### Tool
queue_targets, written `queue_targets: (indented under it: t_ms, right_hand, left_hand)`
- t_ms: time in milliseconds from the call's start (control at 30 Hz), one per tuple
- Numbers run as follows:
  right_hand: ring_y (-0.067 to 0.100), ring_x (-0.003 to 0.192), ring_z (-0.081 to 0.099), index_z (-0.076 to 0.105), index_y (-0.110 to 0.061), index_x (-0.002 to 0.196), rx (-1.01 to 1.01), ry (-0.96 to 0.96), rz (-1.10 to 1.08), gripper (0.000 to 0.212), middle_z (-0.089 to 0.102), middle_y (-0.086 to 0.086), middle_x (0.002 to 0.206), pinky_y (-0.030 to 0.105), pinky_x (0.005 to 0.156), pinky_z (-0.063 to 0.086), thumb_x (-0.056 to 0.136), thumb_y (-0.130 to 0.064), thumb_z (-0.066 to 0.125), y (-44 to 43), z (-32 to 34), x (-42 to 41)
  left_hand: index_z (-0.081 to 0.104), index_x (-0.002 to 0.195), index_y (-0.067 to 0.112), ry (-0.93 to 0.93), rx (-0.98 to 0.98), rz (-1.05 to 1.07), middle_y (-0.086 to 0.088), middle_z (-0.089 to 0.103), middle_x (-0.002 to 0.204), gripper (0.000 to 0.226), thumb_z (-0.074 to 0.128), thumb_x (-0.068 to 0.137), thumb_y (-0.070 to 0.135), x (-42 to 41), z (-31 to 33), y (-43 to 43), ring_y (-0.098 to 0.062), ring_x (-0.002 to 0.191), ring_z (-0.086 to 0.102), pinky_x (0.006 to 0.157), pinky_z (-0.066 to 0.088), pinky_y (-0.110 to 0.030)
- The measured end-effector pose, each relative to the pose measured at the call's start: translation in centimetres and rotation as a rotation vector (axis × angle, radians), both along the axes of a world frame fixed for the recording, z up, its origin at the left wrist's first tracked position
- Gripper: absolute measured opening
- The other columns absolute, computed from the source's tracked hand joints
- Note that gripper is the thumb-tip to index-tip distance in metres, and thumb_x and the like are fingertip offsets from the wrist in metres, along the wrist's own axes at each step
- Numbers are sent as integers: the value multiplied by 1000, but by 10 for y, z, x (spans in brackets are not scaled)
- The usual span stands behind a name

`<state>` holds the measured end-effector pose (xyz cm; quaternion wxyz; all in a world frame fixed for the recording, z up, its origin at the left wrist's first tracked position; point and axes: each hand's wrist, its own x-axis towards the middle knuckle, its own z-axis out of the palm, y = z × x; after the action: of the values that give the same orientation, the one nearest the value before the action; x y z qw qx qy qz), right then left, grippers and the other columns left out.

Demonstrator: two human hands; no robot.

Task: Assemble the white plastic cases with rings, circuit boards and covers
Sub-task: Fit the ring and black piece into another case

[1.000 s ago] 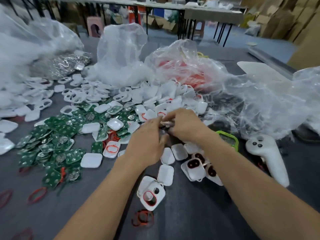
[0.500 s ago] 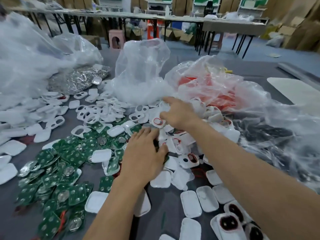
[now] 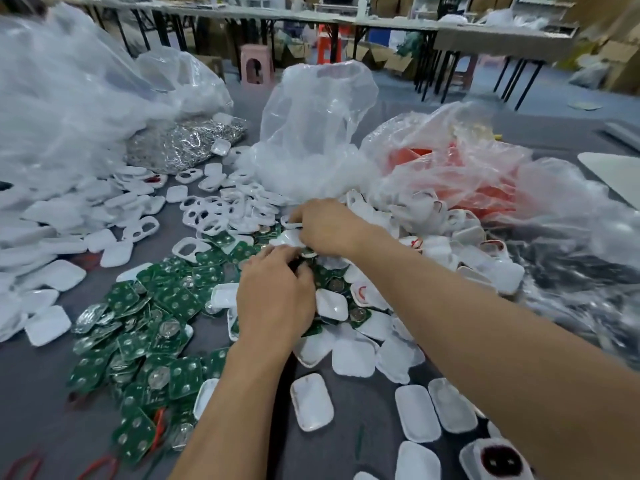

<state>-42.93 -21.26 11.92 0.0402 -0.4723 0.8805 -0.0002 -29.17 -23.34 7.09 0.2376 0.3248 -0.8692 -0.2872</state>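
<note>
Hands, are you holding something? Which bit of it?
The right hand pinches a white case by one edge. The left hand curls over the green boards; what it holds, if anything, is hidden.

Assembly workshop: circuit boards point(image 3: 138, 341) heaped on grey table point(image 3: 41, 393); folding tables point(image 3: 502, 38), cardboard boxes point(image 3: 616, 74), stool point(image 3: 255, 65) behind.

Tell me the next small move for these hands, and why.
Probably lift one board out of the green boards and bring it to the case. The right hand grips that white case just beyond the left hand, whose curled fingertips dig into the boards right beside it. Whether they pinch one is hidden.
</note>
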Motion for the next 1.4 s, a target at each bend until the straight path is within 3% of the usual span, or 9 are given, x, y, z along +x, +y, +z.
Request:
queue_targets:
  t_ms: [167, 367, 533, 633, 733, 800, 867, 1100, 1400]
  right_hand:
    - [28, 96, 68, 78, -24, 102, -444, -24, -184, 24, 76, 4, 98, 31, 84, 49, 90, -9, 63, 38, -4, 2]
    - [2, 75, 71, 81, -29, 79, -1159, -709, -424, 23, 78, -11, 79, 20, 74, 57, 84, -7, 80, 145, 14, 35]
    - [11, 72, 75, 82, -24, 88, -1057, -607, -521, 8, 79, -4, 76, 38, 67, 61, 87, -16, 82, 219, -5, 72]
    - [2, 68, 70, 80, -21, 83, -941, -455, -383, 14, 75, -10, 70, 27, 59, 57, 82, -8, 76, 228, -14, 86]
    - [7, 73, 73, 80, -24, 84, -916, -510, -288, 29, 76, -8, 74, 30, 63, 60, 74, 0, 67, 228, -14, 95]
    - [9, 77, 77, 81, -29, 86, -1091, -672, -409, 30, 79, -8, 79, 30, 69, 63, 78, -1, 72, 225, -14, 100]
    - [0, 66, 72, 78, -31, 76, -1179, -505, -556, 23, 75, -16, 69, 15, 60, 57, 80, -9, 78, 227, -17, 99]
    - [20, 105, 50, 78, -33, 94, -354, -92, -467, 18, 71, -4, 92, 36, 95, 33, 85, -47, 72, 220, -20, 97]
    - [9, 69, 64, 79, -28, 96, -843, -298, -514, 8, 73, -9, 72, 26, 69, 51, 89, -27, 76, 232, -21, 96]
  left_hand:
    - [74, 122, 22, 9, 3, 34, -2, 69, 131, 33, 56, 94, 20, 1, 0, 3, -26, 121, 54, 114, 38, -44]
    - [69, 131, 16, 98, -67, 72, -8, 67, 135, 34, 56, 101, 25, 9, 13, 12, -26, 130, 55, 121, 29, -46]
    - [58, 134, 53, 178, 230, -294, 21, 69, 124, 52, 57, 82, 61, 18, 26, 84, 4, 104, 63, 93, 45, -12]
    - [59, 133, 54, 141, 418, -502, 19, 73, 115, 52, 60, 81, 57, 17, 17, 122, 14, 96, 65, 84, 51, -10]
    - [70, 122, 45, 274, 627, -508, 10, 75, 117, 32, 65, 97, 26, 10, 16, 125, -1, 107, 69, 96, 56, -29]
    - [77, 110, 38, 369, 832, -494, 0, 79, 106, 37, 58, 102, 6, 9, 16, 119, -15, 96, 75, 81, 63, -35]
    - [81, 101, 30, 408, 968, -433, -7, 79, 99, 35, 54, 104, 6, 10, 16, 114, -23, 78, 77, 63, 63, -35]
    - [65, 91, 27, 407, 815, -213, -6, 69, 61, 25, 64, 88, 3, 3, 10, 97, -19, 43, 57, 37, 43, -26]
    - [66, 84, 34, 349, 632, -273, 4, 57, 51, 15, 69, 87, 19, 9, 14, 105, -17, 41, 50, 39, 40, -27]
